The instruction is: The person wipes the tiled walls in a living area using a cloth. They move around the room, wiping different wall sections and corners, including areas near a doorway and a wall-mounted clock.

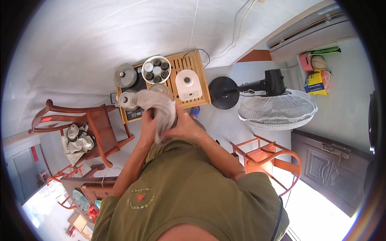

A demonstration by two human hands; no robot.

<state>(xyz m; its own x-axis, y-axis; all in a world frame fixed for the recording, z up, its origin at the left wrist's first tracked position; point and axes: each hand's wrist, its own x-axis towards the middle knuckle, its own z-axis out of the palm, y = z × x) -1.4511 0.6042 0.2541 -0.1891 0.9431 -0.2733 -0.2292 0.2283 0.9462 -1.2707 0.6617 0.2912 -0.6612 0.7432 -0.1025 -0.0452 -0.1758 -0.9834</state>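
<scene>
Both hands hold a crumpled pale grey cloth [161, 110] in front of my body, at the near edge of a slatted wooden tea table [185, 61]. My left hand [147, 125] grips its left side, and a dark gap shows by the fingers. On the other side, my right hand [184, 125] spreads thumb and fingers around the folds. Whether anything is wrapped inside is hidden. Just beyond the cloth sits a partly covered round dish [158, 88]. A white bowl [169, 70] of black and white cups [157, 62] stands behind it. To the left is a lidded pot [128, 100].
A lidded glass pot [125, 76] stands at the table's back left, a white appliance with buttons [188, 84] at its right. A covered floor fan [277, 110] is to the right. Wooden chairs flank me, one on the left [102, 129] bearing a bag [77, 143], another on the right [265, 156].
</scene>
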